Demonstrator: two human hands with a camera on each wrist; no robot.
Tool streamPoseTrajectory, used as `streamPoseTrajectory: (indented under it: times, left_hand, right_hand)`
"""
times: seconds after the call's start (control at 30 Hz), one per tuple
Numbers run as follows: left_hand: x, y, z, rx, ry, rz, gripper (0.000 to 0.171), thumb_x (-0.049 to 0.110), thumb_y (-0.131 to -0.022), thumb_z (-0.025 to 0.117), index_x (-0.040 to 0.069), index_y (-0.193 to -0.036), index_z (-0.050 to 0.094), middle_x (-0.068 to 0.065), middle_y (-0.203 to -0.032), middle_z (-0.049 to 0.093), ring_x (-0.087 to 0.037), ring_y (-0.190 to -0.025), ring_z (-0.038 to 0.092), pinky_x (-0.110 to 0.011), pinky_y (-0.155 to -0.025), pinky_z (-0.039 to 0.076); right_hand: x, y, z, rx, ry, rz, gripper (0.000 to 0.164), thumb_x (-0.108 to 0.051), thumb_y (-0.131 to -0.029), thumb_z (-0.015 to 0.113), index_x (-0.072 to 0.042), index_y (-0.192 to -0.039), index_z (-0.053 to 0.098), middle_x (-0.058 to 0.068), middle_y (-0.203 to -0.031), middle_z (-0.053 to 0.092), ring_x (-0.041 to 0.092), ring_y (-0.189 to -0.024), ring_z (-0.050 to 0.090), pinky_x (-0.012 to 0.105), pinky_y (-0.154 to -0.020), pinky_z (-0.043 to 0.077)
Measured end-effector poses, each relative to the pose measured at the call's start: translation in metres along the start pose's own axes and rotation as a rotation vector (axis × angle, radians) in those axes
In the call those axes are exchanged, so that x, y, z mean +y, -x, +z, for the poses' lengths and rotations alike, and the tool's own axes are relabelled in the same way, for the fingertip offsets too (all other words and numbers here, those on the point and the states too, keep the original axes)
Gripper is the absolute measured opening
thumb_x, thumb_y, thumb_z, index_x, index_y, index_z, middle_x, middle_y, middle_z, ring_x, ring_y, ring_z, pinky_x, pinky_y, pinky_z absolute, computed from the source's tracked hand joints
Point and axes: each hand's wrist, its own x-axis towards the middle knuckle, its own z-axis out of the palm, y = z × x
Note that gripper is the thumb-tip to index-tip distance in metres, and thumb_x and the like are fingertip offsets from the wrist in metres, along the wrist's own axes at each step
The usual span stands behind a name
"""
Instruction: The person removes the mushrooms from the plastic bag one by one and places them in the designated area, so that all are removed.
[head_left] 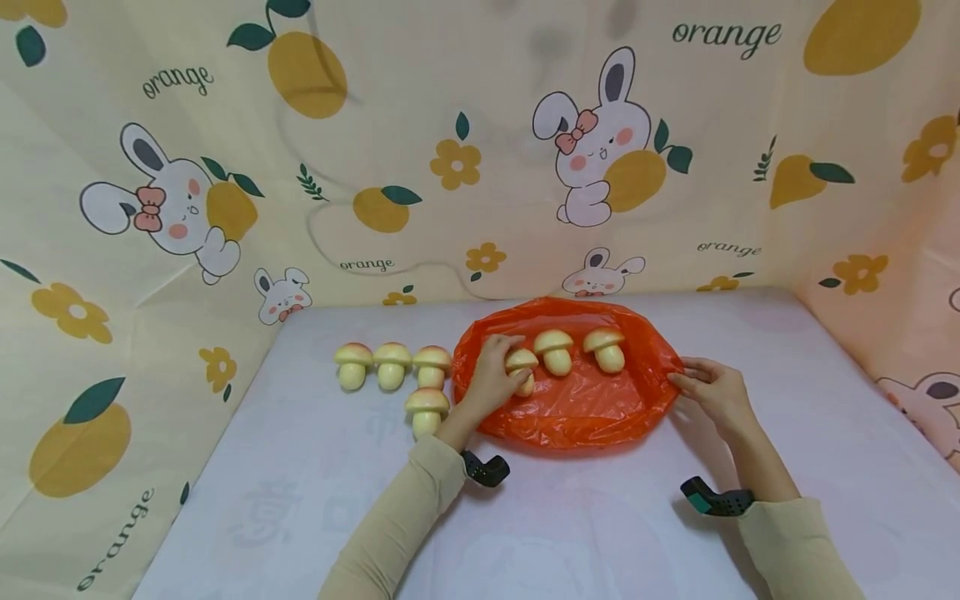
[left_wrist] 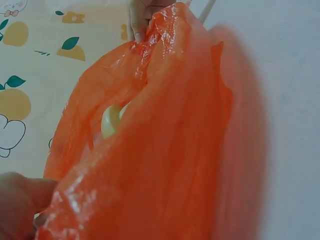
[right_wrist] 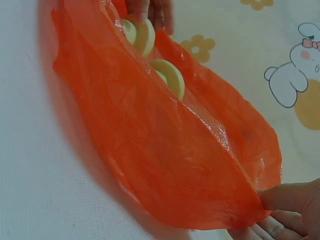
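Observation:
A thin orange-red plastic bag [head_left: 577, 432] lies on the table with its mouth spread wide. Inside it are three cream toy mushrooms with pinkish cap tops: a left one [head_left: 522, 362], a middle one [head_left: 555, 353] and a right one [head_left: 606, 348]. My left hand [head_left: 487, 379] reaches over the bag's left rim, its thumb and fingers around the left mushroom. In the right wrist view, fingertips [right_wrist: 141, 11] meet that mushroom's cap. My right hand [head_left: 716, 392] pinches the bag's right rim between thumb and fingers. In the left wrist view, the bag hides my left fingertips.
Left of the bag, three more toy mushrooms [head_left: 392, 365] stand in a row, with another mushroom [head_left: 427, 410] in front of them by my left wrist. The white table [head_left: 585, 525] meets a printed cloth backdrop [head_left: 420, 150] behind and at both sides.

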Motion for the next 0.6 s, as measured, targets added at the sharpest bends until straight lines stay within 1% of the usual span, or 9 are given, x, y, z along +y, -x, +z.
streamPoseTrajectory:
  times: [0.1, 0.17, 0.23, 0.3, 0.43, 0.5, 0.6]
  left_hand:
    - [-0.0018, 0.0012, 0.0008, 0.015, -0.010, 0.000, 0.047, 0.006, -0.084, 0.072, 0.000, -0.128, 0.056, -0.019, -0.118, 0.052, -0.030, -0.111, 0.054, -0.043, -0.101, 0.049]
    - [-0.0029, 0.0020, 0.0009, 0.015, -0.015, -0.002, 0.046, 0.007, -0.084, 0.072, 0.000, -0.127, 0.057, -0.018, -0.115, 0.051, -0.030, -0.108, 0.054, -0.043, -0.099, 0.049]
    - [-0.0029, 0.0029, 0.0008, 0.001, 0.002, -0.013, 0.045, 0.007, -0.085, 0.071, -0.001, -0.127, 0.057, -0.019, -0.118, 0.051, -0.031, -0.111, 0.054, -0.044, -0.101, 0.049]
    - [-0.0023, 0.0033, 0.0005, -0.014, 0.012, -0.021, 0.045, 0.008, -0.085, 0.071, -0.001, -0.128, 0.057, -0.020, -0.124, 0.052, -0.033, -0.117, 0.054, -0.045, -0.105, 0.048]
    - [-0.0011, 0.0035, 0.0004, -0.033, 0.001, -0.025, 0.046, 0.007, -0.085, 0.071, -0.003, -0.128, 0.057, -0.021, -0.133, 0.056, -0.034, -0.126, 0.053, -0.046, -0.110, 0.045]
    - [-0.0010, 0.0035, 0.0009, -0.032, -0.002, -0.026, 0.046, 0.007, -0.084, 0.071, -0.003, -0.127, 0.058, -0.020, -0.133, 0.059, -0.033, -0.128, 0.054, -0.044, -0.111, 0.044]
    - [-0.0010, 0.0035, 0.0022, -0.024, 0.019, -0.038, 0.043, 0.008, -0.084, 0.072, -0.002, -0.125, 0.060, -0.019, -0.129, 0.063, -0.032, -0.125, 0.057, -0.044, -0.109, 0.046]
  right_hand:
    - [-0.0008, 0.0004, 0.0002, 0.003, 0.001, 0.000, 0.057, -0.022, -0.095, 0.060, 0.013, -0.136, 0.043, -0.033, -0.079, 0.056, -0.015, -0.075, 0.057, 0.013, -0.074, 0.058]
    - [-0.0012, 0.0005, 0.0006, 0.005, 0.009, 0.008, 0.057, -0.023, -0.095, 0.060, 0.012, -0.137, 0.043, -0.033, -0.079, 0.056, -0.015, -0.075, 0.057, 0.013, -0.075, 0.058]
    - [-0.0013, 0.0005, 0.0007, 0.006, 0.014, 0.011, 0.058, -0.024, -0.095, 0.060, 0.012, -0.137, 0.043, -0.032, -0.080, 0.056, -0.015, -0.075, 0.056, 0.013, -0.075, 0.058]
    - [-0.0013, 0.0006, 0.0007, 0.002, 0.016, 0.013, 0.058, -0.024, -0.095, 0.060, 0.012, -0.137, 0.042, -0.031, -0.081, 0.057, -0.015, -0.075, 0.057, 0.013, -0.075, 0.058]
    - [-0.0007, 0.0003, 0.0005, -0.004, 0.024, 0.007, 0.058, -0.024, -0.096, 0.059, 0.013, -0.137, 0.042, -0.027, -0.086, 0.062, -0.015, -0.075, 0.057, 0.014, -0.075, 0.058]
    - [-0.0004, 0.0000, 0.0006, -0.004, 0.033, 0.005, 0.057, -0.023, -0.096, 0.059, 0.013, -0.137, 0.042, -0.022, -0.090, 0.065, -0.015, -0.075, 0.057, 0.014, -0.075, 0.058]
    - [-0.0001, -0.0004, 0.0006, -0.002, 0.048, 0.005, 0.057, -0.023, -0.096, 0.059, 0.013, -0.137, 0.042, -0.016, -0.094, 0.068, -0.015, -0.075, 0.057, 0.014, -0.075, 0.058]
